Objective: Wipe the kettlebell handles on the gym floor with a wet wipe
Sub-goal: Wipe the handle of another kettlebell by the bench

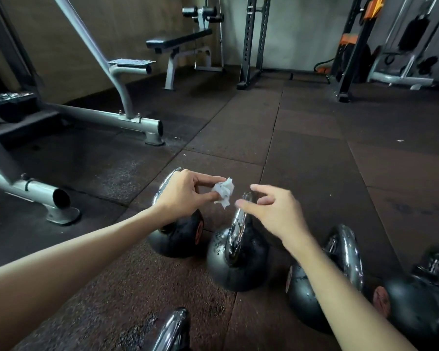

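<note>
Pinching the crumpled wet wipe (223,191) in my left hand (181,196), I hold my right hand (274,211) loosely open just beside it, above the chrome handle (237,224) of a kettlebell (236,267).

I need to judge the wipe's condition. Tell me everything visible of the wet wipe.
The wet wipe is a small white crumpled wad, thin and papery-looking, one ragged corner hanging down. The left hand pinches it between thumb and fingertips, in the air above the floor. The right hand, fingers open, is close beside it but apart. It does not touch the chrome kettlebell handle nearby.
</note>
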Demonstrator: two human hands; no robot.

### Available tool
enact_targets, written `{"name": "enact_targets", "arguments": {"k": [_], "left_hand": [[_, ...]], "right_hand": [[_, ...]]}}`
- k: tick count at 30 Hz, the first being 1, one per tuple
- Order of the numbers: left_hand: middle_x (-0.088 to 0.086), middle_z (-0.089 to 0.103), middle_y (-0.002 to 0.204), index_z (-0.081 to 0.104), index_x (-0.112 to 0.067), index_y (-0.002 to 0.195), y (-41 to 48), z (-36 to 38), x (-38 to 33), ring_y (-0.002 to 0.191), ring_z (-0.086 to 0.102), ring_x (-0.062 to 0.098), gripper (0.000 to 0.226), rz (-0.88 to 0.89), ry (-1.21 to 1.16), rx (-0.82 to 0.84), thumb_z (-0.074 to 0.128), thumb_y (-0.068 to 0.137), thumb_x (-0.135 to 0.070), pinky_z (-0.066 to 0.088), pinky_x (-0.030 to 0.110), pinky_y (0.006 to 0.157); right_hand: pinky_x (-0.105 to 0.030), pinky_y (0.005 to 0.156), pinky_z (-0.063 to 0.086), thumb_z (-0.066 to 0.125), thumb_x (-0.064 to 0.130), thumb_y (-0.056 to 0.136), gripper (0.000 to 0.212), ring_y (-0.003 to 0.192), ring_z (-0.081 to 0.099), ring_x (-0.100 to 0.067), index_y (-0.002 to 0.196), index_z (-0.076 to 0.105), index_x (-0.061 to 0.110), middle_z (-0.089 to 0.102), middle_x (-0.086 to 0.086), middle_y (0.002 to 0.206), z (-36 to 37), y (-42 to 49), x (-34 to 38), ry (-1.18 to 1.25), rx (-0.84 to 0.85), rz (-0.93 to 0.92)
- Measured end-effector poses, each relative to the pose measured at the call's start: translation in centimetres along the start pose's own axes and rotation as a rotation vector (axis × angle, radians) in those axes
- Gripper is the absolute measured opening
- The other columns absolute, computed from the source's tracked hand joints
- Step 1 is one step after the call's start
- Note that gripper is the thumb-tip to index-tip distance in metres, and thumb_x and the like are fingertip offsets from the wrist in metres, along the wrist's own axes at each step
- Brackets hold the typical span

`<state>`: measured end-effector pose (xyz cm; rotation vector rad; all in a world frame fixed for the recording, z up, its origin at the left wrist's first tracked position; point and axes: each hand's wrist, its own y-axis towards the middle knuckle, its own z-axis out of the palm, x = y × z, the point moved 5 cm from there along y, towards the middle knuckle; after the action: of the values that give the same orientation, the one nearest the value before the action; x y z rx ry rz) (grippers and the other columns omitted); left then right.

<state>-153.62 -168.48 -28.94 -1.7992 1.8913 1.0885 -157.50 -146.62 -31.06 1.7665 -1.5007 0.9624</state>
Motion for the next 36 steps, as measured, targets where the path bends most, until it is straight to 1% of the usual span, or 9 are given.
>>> {"name": "enact_targets", "arguments": {"k": [5, 8, 13, 17, 20, 24, 28, 32, 36], "left_hand": [[-0.018, 0.078, 0.095, 0.080, -0.033, 0.114, 0.4, 0.6, 2.3, 0.047, 0.051, -0.009, 0.034, -0.049, 0.008, 0.050, 0.086, 0.082, -0.023, 0.037, 0.007, 0.054], [-0.015, 0.078, 0.099, 0.080, -0.031, 0.113, 0.1, 1.4, 3.3, 0.060, 0.059, -0.022, 0.035, -0.076, -0.005, 0.075, 0.088, 0.080, -0.022, 0.040, 0.002, 0.060], [-0.026, 0.074, 0.076, 0.081, -0.035, 0.110, -0.1, 3.5, 5.2, 0.075, 0.068, -0.015, 0.035, -0.146, -0.047, 0.159, 0.091, 0.077, -0.026, 0.045, 0.003, 0.070], [-0.020, 0.078, 0.089, 0.081, -0.033, 0.110, 1.1, 5.7, 5.7, 0.082, 0.070, -0.012, 0.037, -0.188, -0.094, 0.204, 0.092, 0.076, -0.026, 0.046, 0.003, 0.072], [-0.011, 0.080, 0.095, 0.081, -0.034, 0.113, 2.6, 8.0, 5.9, 0.090, 0.073, 0.000, 0.039, -0.222, -0.082, 0.186, 0.091, 0.075, -0.031, 0.048, 0.005, 0.072], [-0.012, 0.079, 0.097, 0.081, -0.033, 0.112, 4.7, 12.3, 5.5, 0.095, 0.072, 0.001, 0.039, -0.258, -0.105, 0.217, 0.092, 0.075, -0.032, 0.047, 0.006, 0.075], [-0.007, 0.076, 0.082, 0.085, -0.019, 0.093, 6.2, 15.3, 5.0, 0.074, 0.060, 0.002, 0.020, -0.241, -0.036, 0.239, 0.090, 0.076, -0.029, 0.053, 0.029, 0.075], [0.004, 0.075, 0.074, 0.083, -0.014, 0.086, 6.1, 16.6, 5.2, 0.063, 0.048, 0.004, 0.019, -0.211, -0.002, 0.325, 0.087, 0.079, -0.031, 0.044, 0.031, 0.063], [-0.010, 0.080, 0.088, 0.084, -0.026, 0.102, 5.7, 17.4, 3.8, 0.062, 0.057, -0.015, 0.027, -0.201, -0.107, 0.296, 0.091, 0.076, -0.032, 0.040, 0.005, 0.060]], "right_hand": [[-0.037, 0.098, 0.050, 0.087, 0.065, 0.062, 0.102, 0.131, 0.057, -0.022, 0.151, 0.041, 0.049, 0.059, 0.006, 0.143, 4.8, -1.8, -0.2, -0.375, 0.065, -0.031], [-0.032, 0.086, 0.057, 0.085, 0.053, 0.064, 0.095, 0.113, 0.065, -0.017, 0.148, 0.043, 0.054, 0.068, 0.009, 0.122, 4.6, -2.1, -1.0, -0.314, 0.010, -0.008], [-0.031, 0.068, 0.058, 0.080, 0.050, 0.056, 0.093, 0.079, 0.067, -0.009, 0.142, 0.046, 0.060, 0.071, 0.016, 0.088, 4.0, -3.3, -2.3, -0.171, -0.034, 0.040], [-0.027, 0.054, 0.051, 0.079, 0.042, 0.055, 0.089, 0.049, 0.056, -0.004, 0.136, 0.049, 0.064, 0.071, 0.011, 0.064, 2.3, -3.6, -3.8, -0.109, -0.064, 0.080], [-0.022, 0.063, 0.057, 0.082, 0.032, 0.060, 0.087, 0.070, 0.070, -0.005, 0.137, 0.053, 0.061, 0.069, 0.027, 0.080, 0.7, -4.2, -5.0, -0.053, -0.064, 0.066], [0.002, 0.059, 0.042, 0.085, 0.022, 0.064, 0.086, 0.093, 0.043, 0.024, 0.137, 0.055, 0.055, 0.060, 0.048, 0.070, -0.8, -4.8, -6.3, 0.062, -0.049, 0.041], [-0.002, 0.062, 0.041, 0.087, 0.022, 0.062, 0.088, 0.082, 0.061, 0.024, 0.137, 0.056, 0.056, 0.048, 0.045, 0.105, -1.4, -4.6, -7.0, 0.136, -0.033, 0.048], [-0.012, 0.094, 0.040, 0.088, 0.013, 0.062, 0.091, 0.127, 0.051, 0.005, 0.140, 0.057, 0.049, 0.063, 0.024, 0.128, -2.4, -4.0, -8.4, 0.225, -0.025, 0.099], [-0.025, 0.066, 0.048, 0.086, 0.010, 0.058, 0.092, 0.060, 0.055, 0.001, 0.136, 0.060, 0.052, 0.072, 0.010, 0.079, -3.9, -3.8, -9.7, 0.248, -0.027, 0.176]]}}
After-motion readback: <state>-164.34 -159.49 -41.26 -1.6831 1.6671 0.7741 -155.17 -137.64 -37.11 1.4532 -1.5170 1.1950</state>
